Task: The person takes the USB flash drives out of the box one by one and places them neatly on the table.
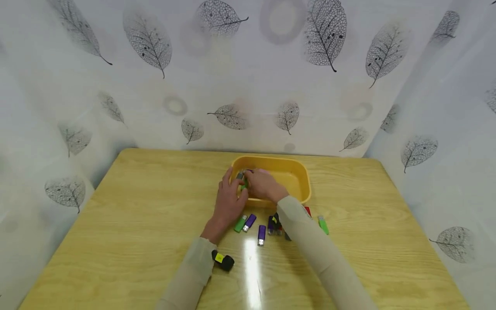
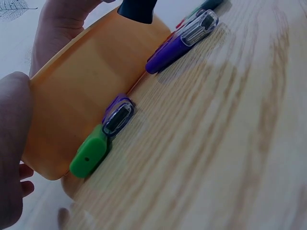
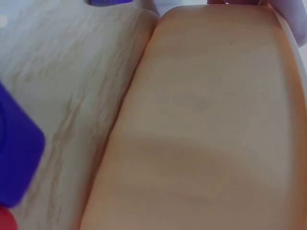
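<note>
— Where are your hands right now?

— Both are over the near left corner of the yellow tray (image 1: pixel 300 174). My left hand (image 1: pixel 228 200) and my right hand (image 1: pixel 263 185) meet there, fingers curled, and between them they pinch a small green lighter (image 1: pixel 243 185) with a metal top. Only a sliver of it shows from the head view, so I cannot tell which way its long axis runs, though the metal end sits farther from me than the green part.

— And the tray itself?

— It sits on the wooden tabletop (image 1: pixel 135 224), toward the far edge, long side running left to right.

— What's lying loose?

— A row of lighters just in front of the tray's near wall. A second green lighter (image 1: pixel 240 223) and a purple lighter (image 1: pixel 249 222) lie side by side, both slanting with their metal tops pointing toward me. Another purple one (image 1: pixel 261 234) points almost straight at me. A dark cluster (image 1: pixel 276 224) lies by my right sleeve, and a green one on the far right (image 1: pixel 323 224) slants away to the left. A black object with a yellow patch (image 1: pixel 222 260) rests beside my left sleeve.
</note>
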Available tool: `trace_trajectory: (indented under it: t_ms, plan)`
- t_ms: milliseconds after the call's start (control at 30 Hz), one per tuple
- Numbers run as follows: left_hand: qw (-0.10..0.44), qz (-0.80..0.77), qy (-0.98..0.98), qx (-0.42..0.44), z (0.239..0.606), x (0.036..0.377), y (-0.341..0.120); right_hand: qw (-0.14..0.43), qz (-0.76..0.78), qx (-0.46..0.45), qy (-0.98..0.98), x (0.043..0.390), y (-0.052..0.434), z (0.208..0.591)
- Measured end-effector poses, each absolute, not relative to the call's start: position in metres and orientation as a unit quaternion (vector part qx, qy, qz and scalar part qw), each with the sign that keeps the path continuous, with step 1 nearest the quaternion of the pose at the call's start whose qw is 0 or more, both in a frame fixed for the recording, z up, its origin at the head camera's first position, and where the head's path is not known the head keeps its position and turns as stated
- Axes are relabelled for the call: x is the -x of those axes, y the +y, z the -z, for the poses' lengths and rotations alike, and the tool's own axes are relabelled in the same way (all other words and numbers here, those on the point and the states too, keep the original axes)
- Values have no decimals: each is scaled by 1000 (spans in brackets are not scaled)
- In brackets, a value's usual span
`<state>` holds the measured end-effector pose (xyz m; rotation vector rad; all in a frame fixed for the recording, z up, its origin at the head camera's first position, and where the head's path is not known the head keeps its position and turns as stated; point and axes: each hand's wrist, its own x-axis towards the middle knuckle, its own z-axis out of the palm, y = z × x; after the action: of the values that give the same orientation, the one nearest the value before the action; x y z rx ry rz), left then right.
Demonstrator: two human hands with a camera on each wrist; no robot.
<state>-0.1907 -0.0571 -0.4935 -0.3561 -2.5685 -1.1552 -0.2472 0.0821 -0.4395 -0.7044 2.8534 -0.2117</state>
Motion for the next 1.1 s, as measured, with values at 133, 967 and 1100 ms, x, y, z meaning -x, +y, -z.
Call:
trace_trajectory:
  t_ms: [133, 967, 1100]
  plan:
    - [147, 404, -894, 125, 493, 192, -57, 105, 75, 242, 962, 248, 83, 439]
    - [150, 405, -894, 122, 489, 192, -57, 107, 77, 246, 960, 246, 87, 436]
    - [146, 400, -897, 120, 490, 192, -57, 123, 99, 288, 944, 245, 89, 434]
